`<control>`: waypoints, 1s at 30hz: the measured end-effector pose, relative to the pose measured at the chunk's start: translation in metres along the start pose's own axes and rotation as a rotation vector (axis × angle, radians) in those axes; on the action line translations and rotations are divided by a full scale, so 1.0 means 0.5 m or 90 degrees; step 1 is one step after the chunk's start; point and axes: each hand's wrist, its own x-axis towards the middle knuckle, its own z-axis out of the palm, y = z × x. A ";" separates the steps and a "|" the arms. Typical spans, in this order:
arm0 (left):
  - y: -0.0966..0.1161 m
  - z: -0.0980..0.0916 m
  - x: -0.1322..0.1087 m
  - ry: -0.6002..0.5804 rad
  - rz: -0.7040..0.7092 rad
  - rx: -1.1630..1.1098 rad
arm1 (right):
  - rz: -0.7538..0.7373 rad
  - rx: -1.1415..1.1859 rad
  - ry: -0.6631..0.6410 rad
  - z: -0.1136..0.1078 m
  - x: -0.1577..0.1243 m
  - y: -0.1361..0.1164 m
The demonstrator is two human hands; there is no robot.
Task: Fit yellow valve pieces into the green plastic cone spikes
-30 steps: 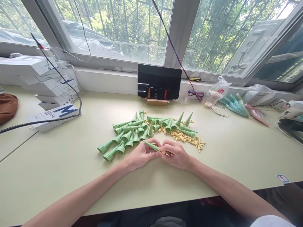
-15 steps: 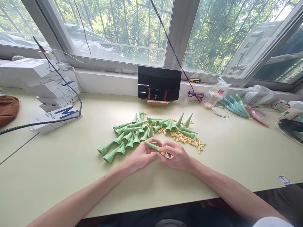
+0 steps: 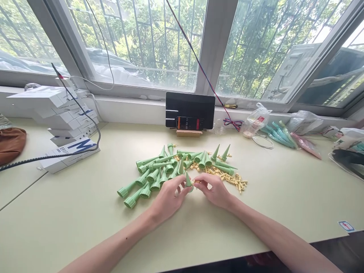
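Observation:
My left hand (image 3: pixel 170 196) is closed round a green plastic watering spike (image 3: pixel 188 182), its pointed tip turned up. Between the thumb and fingers of my right hand (image 3: pixel 215 190) is a small yellow valve piece (image 3: pixel 196 182), close against the spike's side; whether it sits in the spike I cannot tell. Just beyond my left hand lies a heap of similar green spikes (image 3: pixel 153 175), many with their wide ends facing me. Loose yellow valve pieces (image 3: pixel 237 183) are strewn past my right hand. A couple of spikes (image 3: pixel 215 152) stand tip up behind them.
A dark tablet (image 3: pixel 190 106) leans at the window, with a phone (image 3: pixel 190 123) showing a timer in front of it. White boxes (image 3: pixel 66 113) are stacked at the left, a black cable (image 3: pixel 57 156) across them. Plastic bags (image 3: pixel 257 120) lie along the back right.
The spike has turned from lying slanted between both hands to tip up in my left hand. My right hand has moved slightly right, with the yellow piece at the spike's side. The view has shifted.

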 end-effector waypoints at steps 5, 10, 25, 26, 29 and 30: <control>-0.017 0.005 -0.005 -0.012 -0.005 0.061 | 0.057 0.034 -0.048 0.006 -0.004 0.017; -0.020 0.005 -0.006 -0.018 -0.008 0.084 | 0.087 0.026 -0.080 0.004 -0.003 0.018; -0.014 0.009 0.002 -0.041 -0.033 0.087 | -0.034 -0.031 0.039 0.011 -0.005 0.010; -0.013 0.009 0.002 -0.041 -0.030 0.084 | -0.041 -0.037 0.042 0.012 -0.005 0.009; -0.012 0.011 0.003 -0.044 -0.026 0.084 | -0.058 -0.053 0.046 0.016 -0.004 0.005; -0.012 0.012 0.003 -0.045 -0.027 0.085 | -0.064 -0.056 0.046 0.017 -0.003 0.004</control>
